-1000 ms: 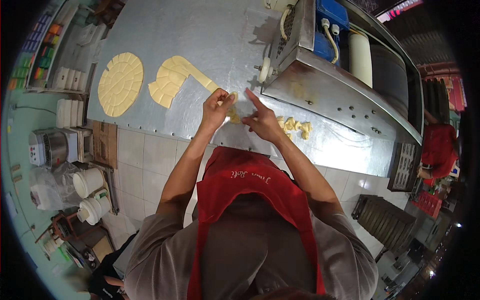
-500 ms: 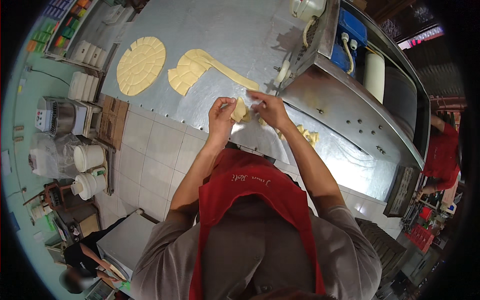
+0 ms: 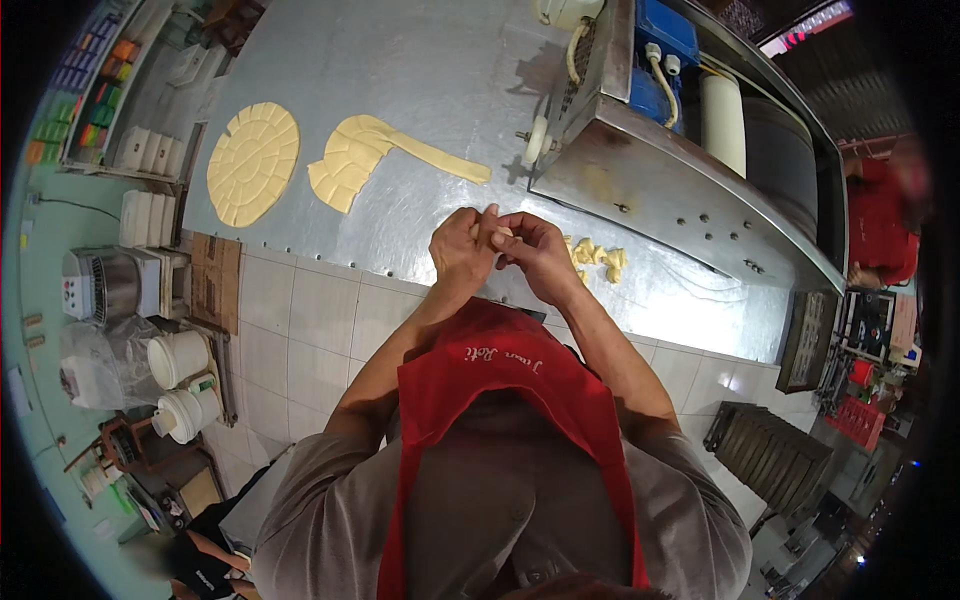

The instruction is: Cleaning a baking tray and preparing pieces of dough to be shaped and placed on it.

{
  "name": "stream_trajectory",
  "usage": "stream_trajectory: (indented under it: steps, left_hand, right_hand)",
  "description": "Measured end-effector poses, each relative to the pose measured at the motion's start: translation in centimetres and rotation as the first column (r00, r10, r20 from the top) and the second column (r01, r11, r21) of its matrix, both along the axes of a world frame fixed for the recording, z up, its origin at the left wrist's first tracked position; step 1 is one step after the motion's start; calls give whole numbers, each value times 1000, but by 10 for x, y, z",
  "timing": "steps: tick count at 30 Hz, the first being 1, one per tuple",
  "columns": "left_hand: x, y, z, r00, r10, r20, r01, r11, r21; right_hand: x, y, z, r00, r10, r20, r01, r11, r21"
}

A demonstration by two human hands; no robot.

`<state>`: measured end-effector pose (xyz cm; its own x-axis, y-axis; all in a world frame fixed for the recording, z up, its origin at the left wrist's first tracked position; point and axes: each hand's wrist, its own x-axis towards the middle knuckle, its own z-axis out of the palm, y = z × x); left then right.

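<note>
My left hand (image 3: 460,248) and my right hand (image 3: 538,252) meet over the near edge of the metal table (image 3: 420,225). Both are closed, pinching a small piece of dough (image 3: 504,232) between the fingertips, which hide most of it. Beside my right hand lie several small shaped dough pieces (image 3: 600,258). Farther left rests a flat sheet of dough cut into wedges and blocks (image 3: 340,175), partly used, with a long dough strip (image 3: 440,167) reaching right from its top. At the far left is a round, scored dough sheet (image 3: 252,165).
A large steel machine (image 3: 640,185) with a blue motor stands on the table at the right. White buckets (image 3: 178,358) and a mixer (image 3: 108,283) are at the left. A person in red (image 3: 882,225) is at the far right, another in black (image 3: 200,560) at lower left.
My hands have come together around the dough piece; before, the left held it while the right was apart at the strip's end. The view has shifted slightly.
</note>
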<state>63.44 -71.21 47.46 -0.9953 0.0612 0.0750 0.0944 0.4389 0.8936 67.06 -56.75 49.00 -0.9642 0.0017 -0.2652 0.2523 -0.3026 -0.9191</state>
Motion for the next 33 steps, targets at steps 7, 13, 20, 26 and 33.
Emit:
stream_trajectory:
  steps: [7, 13, 20, 26, 33]
  left_hand:
    - [-9, 2, -18, 990, 47, 130, -43, 998, -37]
    - [16, 39, -25, 792, -582, -185, 604, 792, 88]
    - [-109, -16, -80, 976, -97, -197, 23, 937, -349]
    - [-59, 10, -53, 875, -454, -167, 347, 830, -437]
    - [23, 19, -34, 845, -459, 275, 254, 797, 548]
  right_hand:
    - [23, 47, 36, 780, 587, 215, -450, 766, -459]
    - [61, 58, -25, 945, 226, 237, -216, 974, -69]
    - [112, 131, 1, 967, -171, -187, 232, 298, 926]
    - [108, 119, 2, 977, -213, 4, 126, 594, 795]
    - [52, 46, -3, 995, -22, -99, 81, 762, 642]
